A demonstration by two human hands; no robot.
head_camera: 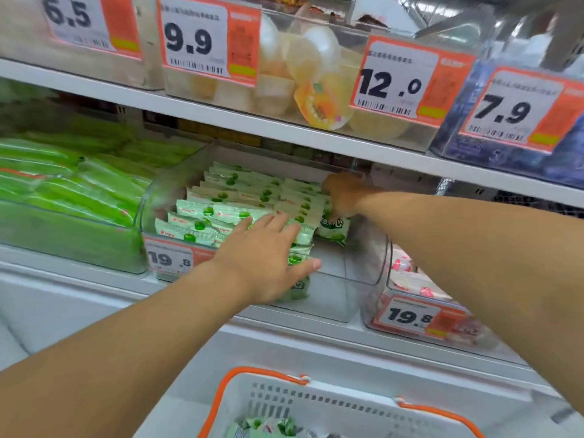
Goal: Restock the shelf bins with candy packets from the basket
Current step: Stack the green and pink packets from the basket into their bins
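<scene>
A clear shelf bin (363, 267) on the middle shelf holds rows of white-and-green candy packets (240, 197). My left hand (268, 257) lies flat with straight fingers on the front packets, thumb out to the right. My right hand (344, 194) reaches deep into the bin's right side and grips an upright green packet (333, 227) from above. Below, a white basket (316, 403) with orange handles holds more green packets (268, 428) at the bottom edge of the view.
A bin of bright green packets (69, 197) stands to the left and a bin of pink packets (407, 279) to the right. The upper shelf (221, 118) overhangs closely, carrying jelly cups (303, 77) and price tags.
</scene>
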